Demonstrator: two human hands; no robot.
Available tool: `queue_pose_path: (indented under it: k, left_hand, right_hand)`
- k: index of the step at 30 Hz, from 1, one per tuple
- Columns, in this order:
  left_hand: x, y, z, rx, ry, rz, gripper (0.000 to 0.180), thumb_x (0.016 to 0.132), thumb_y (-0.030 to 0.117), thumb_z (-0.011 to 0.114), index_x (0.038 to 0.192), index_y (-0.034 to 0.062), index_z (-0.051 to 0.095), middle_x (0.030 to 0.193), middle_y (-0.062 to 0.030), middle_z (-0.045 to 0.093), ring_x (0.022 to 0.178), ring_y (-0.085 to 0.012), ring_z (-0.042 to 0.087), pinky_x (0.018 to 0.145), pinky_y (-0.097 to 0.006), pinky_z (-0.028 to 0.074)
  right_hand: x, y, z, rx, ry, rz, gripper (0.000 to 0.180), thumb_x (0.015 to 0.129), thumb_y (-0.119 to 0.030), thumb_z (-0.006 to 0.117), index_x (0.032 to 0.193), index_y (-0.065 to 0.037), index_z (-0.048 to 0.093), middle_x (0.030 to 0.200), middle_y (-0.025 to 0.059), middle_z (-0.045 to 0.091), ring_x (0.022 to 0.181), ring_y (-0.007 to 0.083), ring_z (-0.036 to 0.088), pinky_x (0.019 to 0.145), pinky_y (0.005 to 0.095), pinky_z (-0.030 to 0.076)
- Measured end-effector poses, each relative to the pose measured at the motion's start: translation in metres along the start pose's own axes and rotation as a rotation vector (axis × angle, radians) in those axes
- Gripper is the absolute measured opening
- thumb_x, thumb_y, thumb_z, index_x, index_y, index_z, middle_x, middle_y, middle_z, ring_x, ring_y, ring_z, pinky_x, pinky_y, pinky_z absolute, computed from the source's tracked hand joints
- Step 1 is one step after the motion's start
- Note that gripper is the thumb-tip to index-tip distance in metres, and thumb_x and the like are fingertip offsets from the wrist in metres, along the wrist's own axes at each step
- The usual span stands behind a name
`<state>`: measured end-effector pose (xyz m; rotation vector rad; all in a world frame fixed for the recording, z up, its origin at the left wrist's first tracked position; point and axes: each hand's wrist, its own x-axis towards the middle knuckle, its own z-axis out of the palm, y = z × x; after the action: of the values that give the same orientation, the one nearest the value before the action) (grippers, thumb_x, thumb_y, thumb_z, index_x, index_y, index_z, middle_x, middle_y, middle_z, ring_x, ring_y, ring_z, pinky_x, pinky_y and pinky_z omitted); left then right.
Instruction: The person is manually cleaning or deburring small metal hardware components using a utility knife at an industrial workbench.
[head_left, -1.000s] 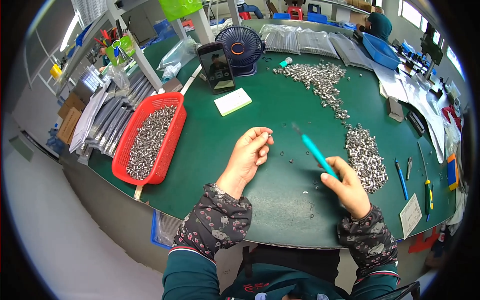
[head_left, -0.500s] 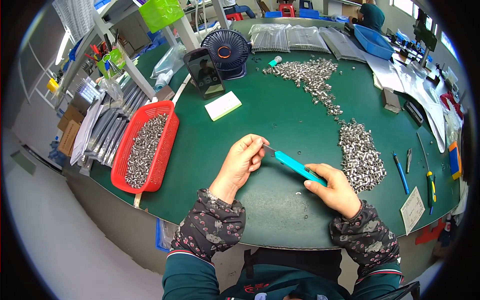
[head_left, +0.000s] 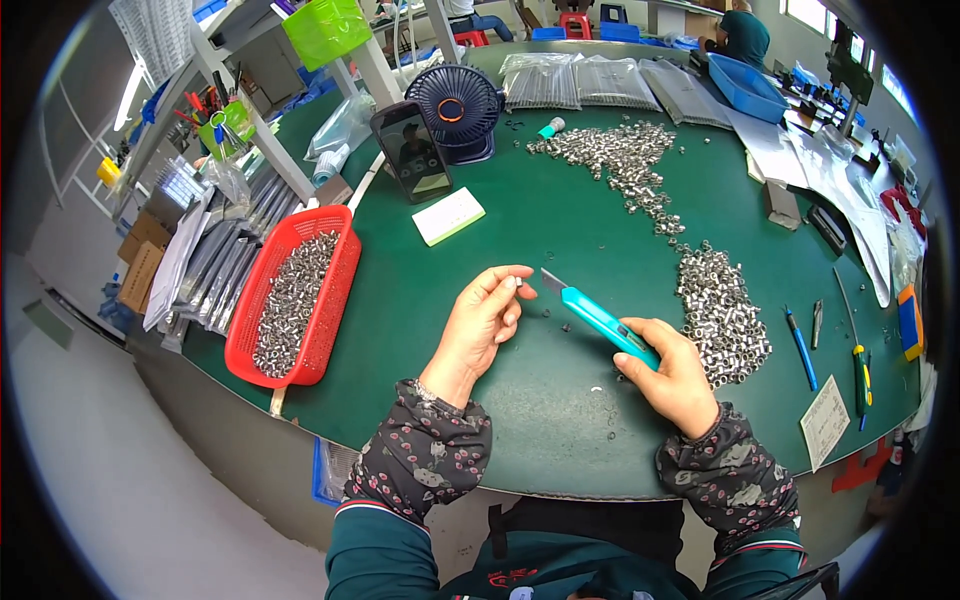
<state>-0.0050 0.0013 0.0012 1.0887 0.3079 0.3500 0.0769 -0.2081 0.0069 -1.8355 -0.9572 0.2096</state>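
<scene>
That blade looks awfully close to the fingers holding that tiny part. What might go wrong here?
1. The utility knife in the right hand points its bare blade at the left hand; a slip might cut the fingertips.
2. The small metal piece is only pinched at its tip, so it may pop loose and get lost among the pile of metal sleeves.

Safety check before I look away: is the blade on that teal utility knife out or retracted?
Out. A grey blade tip shows past the front of the teal utility knife held in the right hand, pointing toward the left hand fingertips.
</scene>
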Motion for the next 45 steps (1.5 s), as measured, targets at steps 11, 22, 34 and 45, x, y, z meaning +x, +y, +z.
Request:
queue_pose_path:
  k: [11,22,34,45]
  left_hand:
    - [0.001,-0.003,-0.004,-0.054,-0.011,0.003,0.012,0.085,0.014,0.046,0.091,0.0045,0.051,0.072,-0.0026,0.049,0.047,-0.0021,0.036,0.035,-0.013,0.026]
    - [0.000,-0.003,-0.004,-0.017,-0.050,-0.041,0.015,0.086,0.017,0.046,0.085,0.0037,0.052,0.061,0.0006,0.045,0.043,-0.0024,0.033,0.035,-0.014,0.024]
    - [-0.001,-0.001,-0.003,0.006,-0.002,-0.031,0.019,0.086,0.021,0.045,0.086,0.0032,0.051,0.064,-0.0019,0.047,0.044,-0.0026,0.034,0.034,-0.013,0.025]
    - [0.001,-0.004,-0.006,-0.094,-0.018,0.015,0.015,0.085,0.015,0.046,0.093,0.0030,0.052,0.073,-0.0027,0.049,0.048,-0.0020,0.036,0.035,-0.013,0.027]
  right_hand:
    - [-0.001,-0.007,-0.002,0.009,-0.110,0.057,0.028,0.074,-0.018,0.056,0.098,-0.004,0.054,0.082,0.0117,0.055,0.062,0.0241,0.054,0.056,0.0300,0.042]
    - [-0.001,-0.004,-0.002,-0.073,-0.100,-0.066,0.028,0.075,-0.020,0.056,0.098,-0.004,0.054,0.081,0.0117,0.055,0.063,0.0262,0.054,0.057,0.0330,0.042]
    - [0.002,-0.010,-0.003,-0.164,0.176,-0.240,0.027,0.071,-0.009,0.058,0.097,-0.004,0.052,0.071,0.0110,0.049,0.061,0.0268,0.052,0.052,0.0321,0.040]
    - [0.001,-0.008,-0.001,-0.172,0.062,-0.178,0.025,0.072,-0.014,0.058,0.095,-0.006,0.053,0.075,0.0110,0.053,0.065,0.0287,0.054,0.056,0.0340,0.042]
